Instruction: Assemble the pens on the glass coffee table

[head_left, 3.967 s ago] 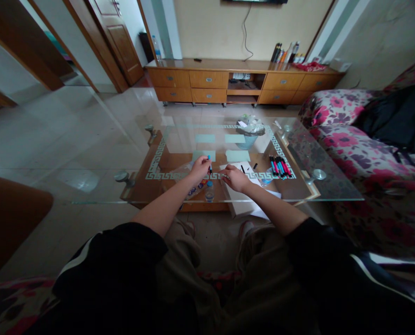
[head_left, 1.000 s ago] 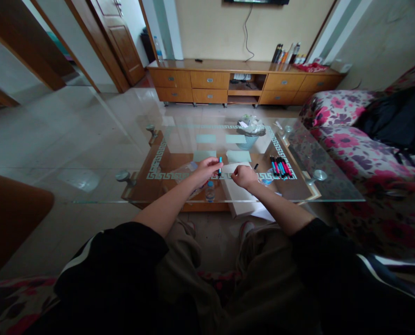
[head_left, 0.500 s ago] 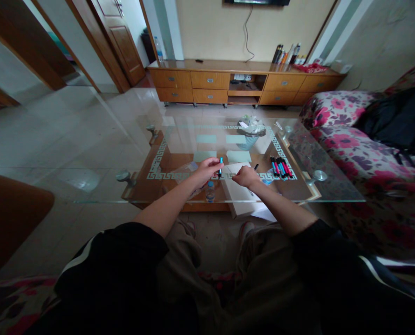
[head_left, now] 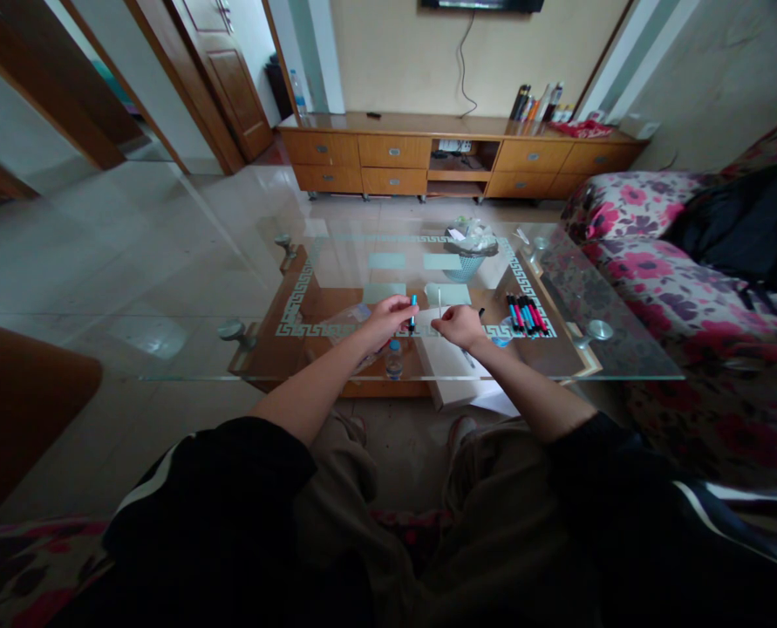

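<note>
Over the glass table my left hand (head_left: 391, 317) is closed round a blue marker barrel (head_left: 413, 310) with a dark lower end, held roughly upright. To its right, my right hand (head_left: 460, 326) pinches a thin white stick (head_left: 439, 302) that points up from the fingers; its lower end is hidden. The two hands are apart, with a small gap between them. A row of pink, blue and black markers (head_left: 527, 315) lies to the right of my right hand. Just behind that hand the tip of a black piece (head_left: 481, 312) shows.
A small water bottle (head_left: 394, 359) and clear plastic wrapping (head_left: 349, 321) are near my left forearm. Below my right hand is a white box (head_left: 450, 384). Under the glass tabletop (head_left: 185, 371), a waste basket (head_left: 467, 263) stands at the far side. A flowered sofa (head_left: 650, 270) is on the right.
The thin white stick now stands up out of my right fingers; it was not visible there before. My right hand has turned slightly, while my left hand holds the marker barrel almost still.
</note>
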Tool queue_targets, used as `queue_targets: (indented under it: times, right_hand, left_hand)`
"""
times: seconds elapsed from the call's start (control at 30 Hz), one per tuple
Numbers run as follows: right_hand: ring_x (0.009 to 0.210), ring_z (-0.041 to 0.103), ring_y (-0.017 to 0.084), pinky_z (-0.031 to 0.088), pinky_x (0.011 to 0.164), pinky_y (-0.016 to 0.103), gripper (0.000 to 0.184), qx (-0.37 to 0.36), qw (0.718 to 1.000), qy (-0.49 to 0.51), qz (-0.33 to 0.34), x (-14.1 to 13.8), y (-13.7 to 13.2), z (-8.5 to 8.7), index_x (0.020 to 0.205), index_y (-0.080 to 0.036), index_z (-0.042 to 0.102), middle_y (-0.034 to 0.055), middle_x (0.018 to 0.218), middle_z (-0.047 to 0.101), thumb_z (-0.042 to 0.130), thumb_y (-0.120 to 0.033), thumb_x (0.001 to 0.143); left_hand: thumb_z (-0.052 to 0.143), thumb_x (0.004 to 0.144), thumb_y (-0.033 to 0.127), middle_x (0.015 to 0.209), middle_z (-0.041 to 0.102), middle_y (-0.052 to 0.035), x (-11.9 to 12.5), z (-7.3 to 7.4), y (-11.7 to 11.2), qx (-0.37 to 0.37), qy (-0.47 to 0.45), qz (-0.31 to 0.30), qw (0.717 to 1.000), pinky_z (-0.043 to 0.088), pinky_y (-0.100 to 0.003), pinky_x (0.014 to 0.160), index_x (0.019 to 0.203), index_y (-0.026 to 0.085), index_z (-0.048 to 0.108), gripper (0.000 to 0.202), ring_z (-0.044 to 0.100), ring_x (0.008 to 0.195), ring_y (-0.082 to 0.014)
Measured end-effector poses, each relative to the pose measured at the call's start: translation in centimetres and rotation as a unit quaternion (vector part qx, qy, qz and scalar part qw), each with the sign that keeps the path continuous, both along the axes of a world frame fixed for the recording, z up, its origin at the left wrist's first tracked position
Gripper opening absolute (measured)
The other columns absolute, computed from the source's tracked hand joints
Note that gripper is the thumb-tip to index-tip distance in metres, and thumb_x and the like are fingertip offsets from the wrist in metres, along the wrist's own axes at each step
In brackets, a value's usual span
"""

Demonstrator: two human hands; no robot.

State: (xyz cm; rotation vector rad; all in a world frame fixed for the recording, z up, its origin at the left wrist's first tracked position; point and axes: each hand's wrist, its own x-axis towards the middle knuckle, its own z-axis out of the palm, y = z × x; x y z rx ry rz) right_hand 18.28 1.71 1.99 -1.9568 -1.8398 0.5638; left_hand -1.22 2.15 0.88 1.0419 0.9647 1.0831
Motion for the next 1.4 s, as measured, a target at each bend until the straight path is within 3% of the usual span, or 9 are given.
queue_targets:
  times: [0.13, 0.27, 0.37, 0.53, 0.67, 0.87, 1.0, 1.23, 1.4]
  right_hand:
    - [0.062, 0.062, 0.016, 0.048, 0.06, 0.026, 0.013, 0.028, 0.982, 0.184, -0.008, 0.1, 0.6, -0.9, 0.069, -0.019, 0.066, 0.0012, 0.066, 0.067, 0.074, -0.03, 0.07]
    - [0.052, 0.056, 0.012, 0.044, 0.05, 0.023, 0.02, -0.003, 0.92, 0.392, -0.025, -0.2, 1.0, -1.6, 0.082, -0.019, 0.065, -0.0015, 0.065, 0.065, 0.076, -0.021, 0.066]
    - [0.053, 0.059, 0.011, 0.045, 0.049, 0.022, 0.03, -0.005, 0.884, 0.465, -0.045, -0.3, 1.1, -1.6, 0.094, -0.019, 0.065, -0.0029, 0.065, 0.064, 0.078, -0.019, 0.066]
    - [0.057, 0.062, 0.011, 0.047, 0.051, 0.021, 0.02, -0.01, 0.861, 0.504, -0.069, -0.4, 0.8, -1.0, 0.084, -0.02, 0.061, -0.0014, 0.068, 0.066, 0.076, -0.031, 0.075]
    - [0.058, 0.061, 0.01, 0.051, 0.057, 0.022, 0.023, 0.011, 0.849, 0.525, -0.061, -0.6, 0.7, -0.6, 0.076, -0.019, 0.06, -0.0007, 0.066, 0.065, 0.077, -0.035, 0.075]
    - [0.063, 0.068, 0.014, 0.058, 0.064, 0.028, 0.039, 0.03, 0.814, 0.578, -0.048, -1.0, 0.3, 0.2, 0.098, -0.024, 0.057, -0.0054, 0.072, 0.065, 0.084, -0.031, 0.069]
    - [0.06, 0.068, 0.013, 0.057, 0.06, 0.027, 0.029, 0.017, 0.796, 0.602, -0.067, -1.0, 0.4, 0.4, 0.091, -0.022, 0.056, -0.0037, 0.071, 0.065, 0.079, -0.036, 0.078]
    - [0.062, 0.068, 0.013, 0.058, 0.062, 0.027, 0.034, 0.069, 0.793, 0.598, -0.089, -0.7, 0.8, 0.4, 0.098, -0.023, 0.056, -0.0015, 0.074, 0.07, 0.08, -0.034, 0.077]
    - [0.065, 0.068, 0.013, 0.057, 0.063, 0.027, 0.037, 0.069, 0.797, 0.594, -0.078, -0.6, 0.6, 0.4, 0.102, -0.024, 0.056, -0.0019, 0.077, 0.072, 0.079, -0.034, 0.074]
  left_hand:
    - [0.088, 0.074, 0.034, 0.079, 0.065, -0.0007, 0.0, 0.1, 0.0, -0.004, -0.001, -0.006, 1.0, 0.046, -0.021, 0.058, 0.088, 0.014, 0.066, 0.033, 0.058, 0.065, -0.01]
    - [0.085, 0.078, 0.034, 0.083, 0.066, -0.0026, 0.0, 0.6, -0.3, -0.017, -0.011, -0.015, 1.0, 0.048, -0.022, 0.063, 0.091, 0.013, 0.066, 0.031, 0.06, 0.068, -0.0104]
    - [0.083, 0.081, 0.035, 0.089, 0.067, -0.0047, -0.1, 0.9, -0.6, -0.028, -0.013, -0.032, 0.999, 0.049, -0.023, 0.065, 0.097, 0.013, 0.067, 0.033, 0.062, 0.072, -0.0121]
    - [0.083, 0.08, 0.039, 0.093, 0.069, -0.0067, -0.3, 0.8, -0.7, -0.041, -0.012, -0.045, 0.998, 0.051, -0.026, 0.068, 0.102, 0.013, 0.066, 0.038, 0.065, 0.075, -0.014]
    - [0.083, 0.08, 0.041, 0.094, 0.069, -0.0066, -0.4, 0.7, -0.6, -0.049, -0.009, -0.068, 0.996, 0.052, -0.027, 0.069, 0.106, 0.014, 0.067, 0.041, 0.065, 0.075, -0.014]
    - [0.084, 0.079, 0.042, 0.09, 0.069, -0.0057, -0.4, 0.6, -0.8, -0.06, -0.001, -0.104, 0.993, 0.049, -0.024, 0.066, 0.106, 0.016, 0.068, 0.041, 0.065, 0.072, -0.0132]
    - [0.083, 0.081, 0.042, 0.092, 0.069, -0.0061, -0.5, 0.7, -0.9, -0.069, -0.001, -0.124, 0.99, 0.049, -0.025, 0.066, 0.106, 0.016, 0.067, 0.039, 0.066, 0.073, -0.0135]
    - [0.079, 0.085, 0.037, 0.096, 0.069, -0.0079, -0.6, 1.0, -1.2, -0.09, 0.008, -0.171, 0.981, 0.051, -0.027, 0.067, 0.107, 0.016, 0.067, 0.032, 0.067, 0.076, -0.015]
    - [0.08, 0.085, 0.036, 0.091, 0.068, -0.0082, -0.5, 1.0, -1.4, -0.079, 0.014, -0.187, 0.979, 0.05, -0.026, 0.065, 0.106, 0.014, 0.068, 0.032, 0.064, 0.073, -0.0133]
